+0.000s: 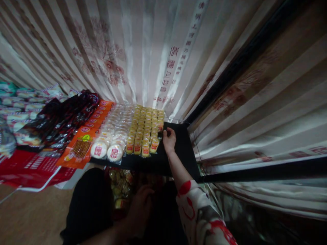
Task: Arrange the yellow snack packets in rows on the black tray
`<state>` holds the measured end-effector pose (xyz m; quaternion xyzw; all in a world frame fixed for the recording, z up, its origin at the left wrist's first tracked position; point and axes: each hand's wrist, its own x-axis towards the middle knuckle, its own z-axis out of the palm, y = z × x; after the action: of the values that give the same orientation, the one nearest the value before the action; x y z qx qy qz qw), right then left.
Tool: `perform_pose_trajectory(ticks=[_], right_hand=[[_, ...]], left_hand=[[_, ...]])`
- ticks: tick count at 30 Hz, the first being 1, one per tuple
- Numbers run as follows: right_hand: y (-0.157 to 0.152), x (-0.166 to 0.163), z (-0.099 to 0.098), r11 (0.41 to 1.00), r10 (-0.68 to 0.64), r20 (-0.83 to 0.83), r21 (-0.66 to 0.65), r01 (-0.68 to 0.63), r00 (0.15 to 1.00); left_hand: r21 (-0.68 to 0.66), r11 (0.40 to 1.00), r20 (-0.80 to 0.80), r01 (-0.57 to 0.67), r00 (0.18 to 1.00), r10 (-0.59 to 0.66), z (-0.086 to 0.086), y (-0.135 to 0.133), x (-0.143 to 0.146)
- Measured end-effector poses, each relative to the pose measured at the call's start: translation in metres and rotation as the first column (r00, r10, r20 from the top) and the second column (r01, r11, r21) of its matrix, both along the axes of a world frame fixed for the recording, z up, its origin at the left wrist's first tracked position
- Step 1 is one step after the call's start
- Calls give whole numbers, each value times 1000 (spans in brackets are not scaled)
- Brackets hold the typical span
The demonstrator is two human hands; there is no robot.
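Note:
My right hand (169, 139) is over a black board (180, 143), just right of several rows of small yellow wrapped cakes (145, 132). Its fingers curl loosely, with a gap by the thumb and nothing visible between them. The nearest wrapped cake, at the row's far right end, is close to the fingertips. Low in the shadow, my left hand (143, 199) lies beside an opened bag of yellow wrapped cakes (121, 185) between my knees. Darkness hides what its fingers do.
Left of the yellow rows lie round white wrapped crackers (114, 151), orange snack packs (83, 146), dark shiny packets (66, 115) and whitish packets (25, 105). A red bag (33, 168) is below them. Pleated printed curtains (143, 51) and a black frame bar (230, 71) close in the back and right.

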<state>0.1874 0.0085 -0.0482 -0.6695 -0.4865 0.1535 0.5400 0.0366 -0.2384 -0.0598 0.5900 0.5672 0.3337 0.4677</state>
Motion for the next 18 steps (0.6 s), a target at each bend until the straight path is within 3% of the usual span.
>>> perform_pose_trajectory(ticks=[6,8,10,11,14,18], right_hand=[[-102,-23,14,996,9,-323,87,20,946],[-144,-39,13,997,68,-355,56,-52,932],[-180,-56,2,975,196,-344,-30,-219,918],[-194,-64,-6,947,256,-324,-103,-303,911],[-220,-84,-39,767,480,-216,-366,-526,850],[-226,-100,-78,578,620,-60,-639,-508,782]], left_hand=[[-105,989,-283,-99,957,66,-27,-20,-40],[-127,980,-392,-152,915,92,-39,-18,-55],[-129,972,-492,-196,864,109,-50,-11,-67],[-145,964,-540,-225,834,113,-55,-6,-73],[-165,944,-645,-284,756,115,-69,7,-84],[-145,961,-710,-236,702,65,-80,8,-85]])
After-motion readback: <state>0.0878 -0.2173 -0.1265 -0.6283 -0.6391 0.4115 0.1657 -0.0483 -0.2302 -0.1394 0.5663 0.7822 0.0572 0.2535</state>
